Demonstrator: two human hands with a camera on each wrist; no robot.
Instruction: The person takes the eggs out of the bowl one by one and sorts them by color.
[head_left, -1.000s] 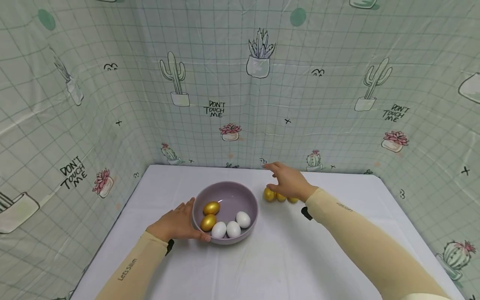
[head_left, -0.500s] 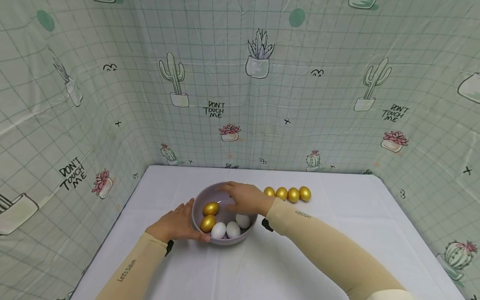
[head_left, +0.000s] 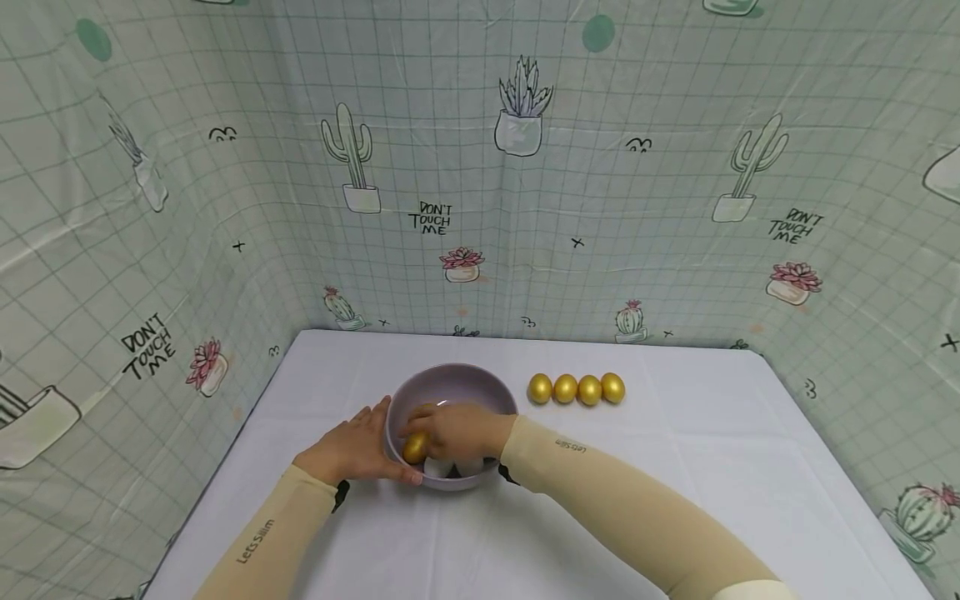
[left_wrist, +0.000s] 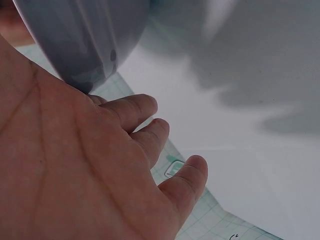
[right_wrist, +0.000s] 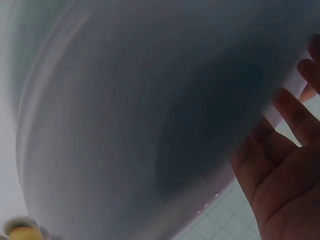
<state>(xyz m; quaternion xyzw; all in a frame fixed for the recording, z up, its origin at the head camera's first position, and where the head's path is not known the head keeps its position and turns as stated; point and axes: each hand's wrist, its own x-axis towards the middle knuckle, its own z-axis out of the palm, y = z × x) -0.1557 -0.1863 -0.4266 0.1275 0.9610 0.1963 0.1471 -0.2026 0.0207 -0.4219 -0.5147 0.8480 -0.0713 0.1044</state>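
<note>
A mauve bowl (head_left: 491,385) sits on the table with gold and white eggs inside. My left hand (head_left: 352,447) rests against its left side, thumb along the front rim and fingers spread. In the left wrist view the bowl (left_wrist: 95,40) meets the hand near the index finger, the other fingers reaching loosely past it. My right hand (head_left: 459,429) is down inside the bowl, fingertips right at a gold egg (head_left: 416,448). It covers most of the other eggs; a white egg (head_left: 437,467) shows beneath. The right wrist view shows this hand (right_wrist: 285,175) with loosely extended fingers and a bare palm.
Several gold eggs (head_left: 565,389) stand in a row on the table, right of the bowl. The white tabletop (head_left: 600,467) reaches back to a hanging grid-patterned cloth (head_left: 525,200) with cactus drawings, which also encloses both sides.
My right hand has moved left and down from above the row of gold eggs into the bowl, to the gold egg at its left. My left hand has kept its place.
</note>
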